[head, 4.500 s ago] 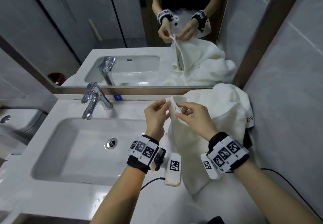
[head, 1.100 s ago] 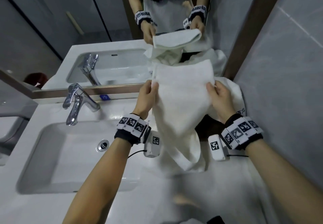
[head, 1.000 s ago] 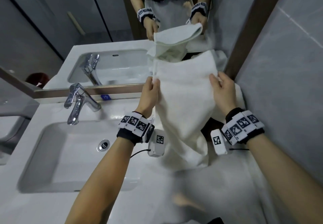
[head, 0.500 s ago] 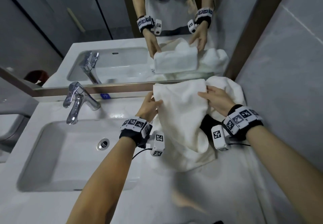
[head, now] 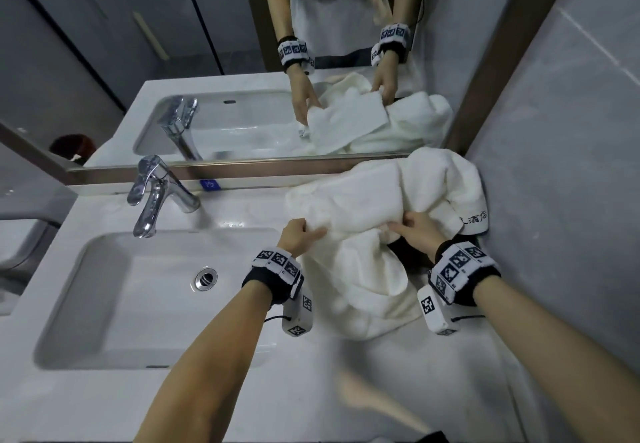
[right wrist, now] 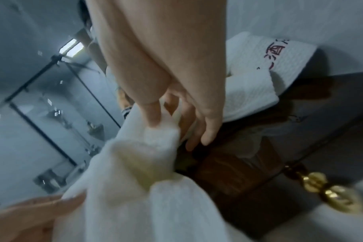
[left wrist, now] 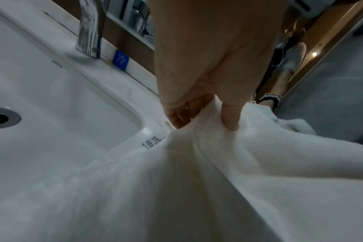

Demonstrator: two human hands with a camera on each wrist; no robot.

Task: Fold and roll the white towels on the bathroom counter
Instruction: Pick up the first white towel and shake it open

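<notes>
A white towel [head: 356, 221] lies bunched on the counter [head: 311, 390] right of the sink, its far part flopped toward the mirror and its near part trailing toward me. My left hand [head: 299, 235] pinches its left edge; the left wrist view shows thumb and fingers [left wrist: 230, 117] pinching a fold of the towel [left wrist: 197, 180]. My right hand [head: 414, 229] pinches the right edge, with the thumb [right wrist: 153, 114] on top of the towel [right wrist: 147, 163]. A second white towel [head: 457, 186] with dark embroidered characters is heaped in the corner behind.
The sink basin [head: 114, 290] with its drain [head: 206, 278] lies to the left, a chrome tap [head: 152, 193] behind it. The mirror [head: 242, 62] runs along the back, a grey tiled wall [head: 561, 165] closes the right. A dark object [head: 408, 255] sits under the towels.
Both hands have brought the held towel down from in front of the mirror and pulled back toward me, so it now lies bunched on the counter. Earlier they pinched one corner together.
</notes>
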